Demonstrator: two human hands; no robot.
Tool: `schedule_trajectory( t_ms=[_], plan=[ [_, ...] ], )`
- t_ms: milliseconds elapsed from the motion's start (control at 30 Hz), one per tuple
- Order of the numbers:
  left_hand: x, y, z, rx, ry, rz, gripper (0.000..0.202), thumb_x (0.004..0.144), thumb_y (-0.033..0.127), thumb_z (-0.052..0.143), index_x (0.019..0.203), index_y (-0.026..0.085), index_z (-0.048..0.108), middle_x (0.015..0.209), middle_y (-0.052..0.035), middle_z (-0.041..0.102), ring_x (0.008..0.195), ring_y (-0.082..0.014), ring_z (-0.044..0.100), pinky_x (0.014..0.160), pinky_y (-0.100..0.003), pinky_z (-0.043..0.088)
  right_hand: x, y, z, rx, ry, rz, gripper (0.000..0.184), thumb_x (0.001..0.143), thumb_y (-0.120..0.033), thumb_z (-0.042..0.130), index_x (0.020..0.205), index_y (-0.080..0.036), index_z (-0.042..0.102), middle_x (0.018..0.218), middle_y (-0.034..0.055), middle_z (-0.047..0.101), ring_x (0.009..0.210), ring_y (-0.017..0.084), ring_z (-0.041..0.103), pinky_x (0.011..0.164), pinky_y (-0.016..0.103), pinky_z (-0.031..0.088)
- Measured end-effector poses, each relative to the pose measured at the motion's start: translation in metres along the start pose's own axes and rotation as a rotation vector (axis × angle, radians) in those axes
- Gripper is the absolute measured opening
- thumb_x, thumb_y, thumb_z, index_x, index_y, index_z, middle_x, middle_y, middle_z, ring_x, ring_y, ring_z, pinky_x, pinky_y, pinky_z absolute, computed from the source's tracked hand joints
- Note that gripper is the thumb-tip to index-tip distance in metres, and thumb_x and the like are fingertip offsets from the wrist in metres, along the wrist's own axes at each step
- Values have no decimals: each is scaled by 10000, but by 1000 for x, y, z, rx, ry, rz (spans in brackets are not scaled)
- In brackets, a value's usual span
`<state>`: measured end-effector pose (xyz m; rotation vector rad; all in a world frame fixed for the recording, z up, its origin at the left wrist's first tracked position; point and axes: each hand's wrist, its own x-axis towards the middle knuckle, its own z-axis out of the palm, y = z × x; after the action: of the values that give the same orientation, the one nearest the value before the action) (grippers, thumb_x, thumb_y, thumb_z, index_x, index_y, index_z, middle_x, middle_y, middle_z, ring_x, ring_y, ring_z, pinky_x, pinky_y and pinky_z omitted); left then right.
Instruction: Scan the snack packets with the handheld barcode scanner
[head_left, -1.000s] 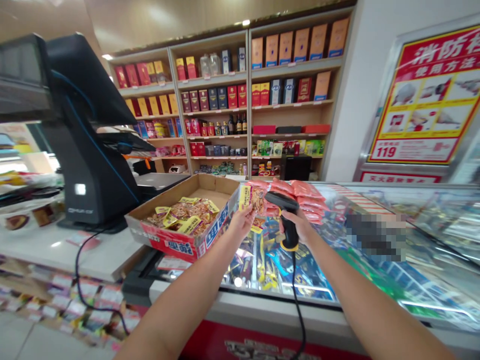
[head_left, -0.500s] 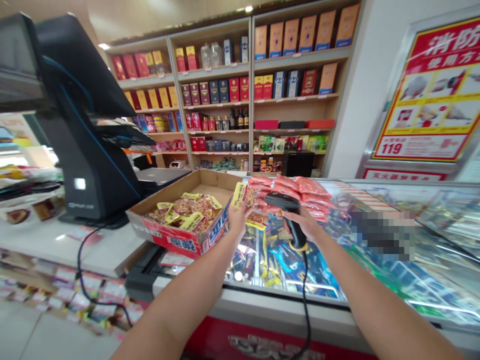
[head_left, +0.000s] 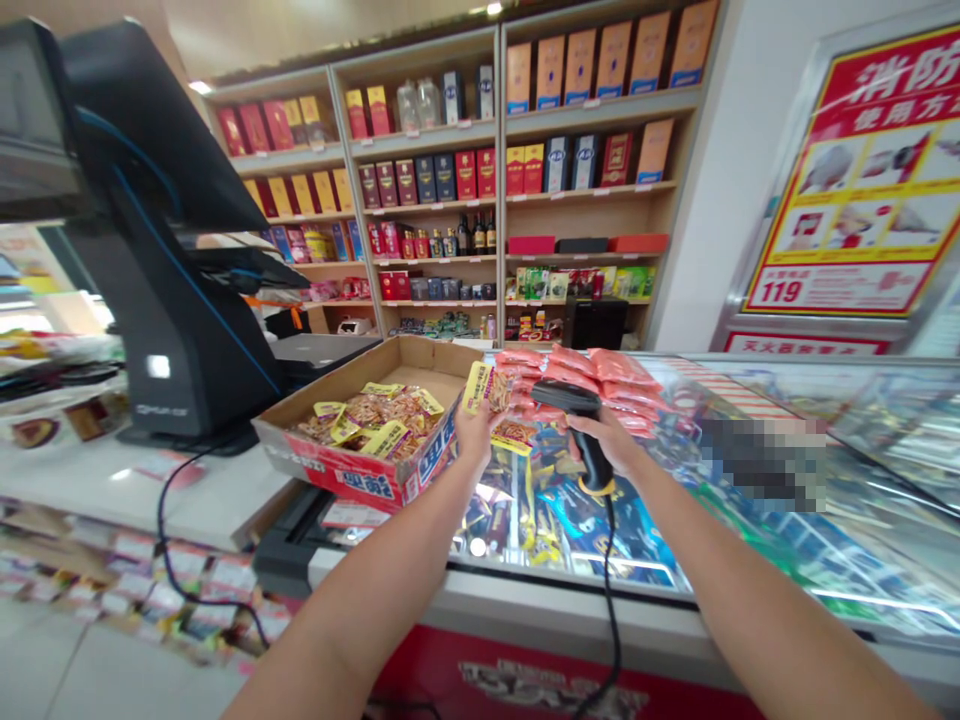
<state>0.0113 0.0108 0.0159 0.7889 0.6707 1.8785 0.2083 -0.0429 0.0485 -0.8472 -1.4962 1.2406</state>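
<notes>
My left hand (head_left: 473, 428) grips a yellow-topped snack packet (head_left: 478, 388) upright beside the right wall of a cardboard box (head_left: 300, 462). In my right hand (head_left: 606, 440) is a black barcode scanner (head_left: 568, 398), its head pointing left toward the packet and its cord hanging down. Similar snack packets (head_left: 386, 415) lie in the box. Another yellow-edged packet (head_left: 514, 435) rests on the glass just below my left hand's packet. Behind the scanner are stacked pink-orange packets (head_left: 622, 370).
A glass-topped freezer (head_left: 517, 535) filled with colourful packages spans the front. At the left, a black checkout terminal (head_left: 187, 320) stands on a white counter (head_left: 202, 505). Shelves (head_left: 427, 140) of boxes and bottles line the back wall, with a red poster (head_left: 855, 190) at the right.
Both hands keep their hold on the packet and scanner, with hardly any movement. The whole view has shifted very slightly.
</notes>
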Motion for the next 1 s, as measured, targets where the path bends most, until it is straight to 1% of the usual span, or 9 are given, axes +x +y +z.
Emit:
schedule_trajectory(
  t_ms=[200, 333, 400, 500, 600, 700, 767, 900, 1000],
  plan=[
    [-3, -6, -1, 108, -30, -83, 423, 590, 214, 776, 906, 166, 500, 870, -26, 645, 746, -170, 659, 662, -388, 594, -2, 2, -1, -33, 15, -9, 316, 706, -460, 662, 746, -155, 592, 431, 25, 602, 352, 158, 532, 375, 259, 405],
    [-3, -13, -1, 171, -88, -114, 474, 559, 105, 764, 923, 184, 471, 905, -34, 646, 807, -181, 661, 730, -407, 577, -4, 0, 1, -42, 26, -9, 303, 704, -451, 662, 729, -159, 585, 427, 28, 603, 354, 156, 526, 380, 260, 399],
    [-4, -12, -1, 238, -111, -28, 482, 546, 42, 730, 946, 184, 502, 988, -64, 644, 924, -207, 652, 837, -414, 541, -5, -1, 3, -43, 27, -7, 303, 700, -453, 661, 717, -164, 573, 428, 29, 602, 357, 156, 527, 382, 261, 399],
    [-10, -1, 0, 454, -109, 243, 446, 558, 13, 685, 955, 191, 585, 1159, -108, 605, 1153, -250, 556, 983, -409, 450, -6, -4, 5, -35, 31, -2, 314, 690, -458, 662, 751, -163, 574, 428, 25, 602, 357, 159, 527, 380, 262, 395],
    [-17, 28, 4, 747, -231, 434, 306, 628, 58, 639, 896, 205, 659, 1131, -108, 637, 1142, -263, 556, 979, -396, 440, -6, -6, 7, -37, 44, -5, 329, 679, -467, 663, 763, -161, 577, 417, 23, 596, 348, 156, 517, 377, 261, 386],
    [-15, 74, 4, 1068, -514, 367, 208, 643, 76, 602, 771, 214, 689, 845, -73, 702, 853, -238, 650, 841, -355, 492, -6, -7, 8, -34, 51, -12, 329, 676, -476, 661, 736, -166, 567, 413, 25, 594, 346, 154, 511, 375, 264, 379],
    [-5, 110, 0, 1267, -646, 283, 221, 575, 52, 615, 701, 219, 687, 739, -48, 699, 739, -218, 644, 766, -312, 494, -5, -6, 8, -16, 45, -20, 323, 675, -472, 669, 733, -172, 565, 414, 22, 592, 346, 156, 510, 375, 271, 379],
    [22, 164, -22, 1688, -633, 244, 204, 526, 54, 630, 655, 206, 672, 709, -44, 695, 734, -210, 638, 730, -265, 473, -3, -2, 7, 25, 26, -45, 294, 677, -456, 688, 694, -194, 556, 410, 17, 583, 345, 163, 510, 385, 288, 393],
    [30, 179, -43, 1922, -671, 170, 335, 517, 86, 669, 824, 217, 700, 797, -39, 713, 763, -205, 648, 712, -246, 465, -1, 1, 6, 35, 22, -55, 286, 693, -451, 688, 670, -200, 553, 416, 21, 587, 346, 163, 511, 392, 294, 401]
  ],
)
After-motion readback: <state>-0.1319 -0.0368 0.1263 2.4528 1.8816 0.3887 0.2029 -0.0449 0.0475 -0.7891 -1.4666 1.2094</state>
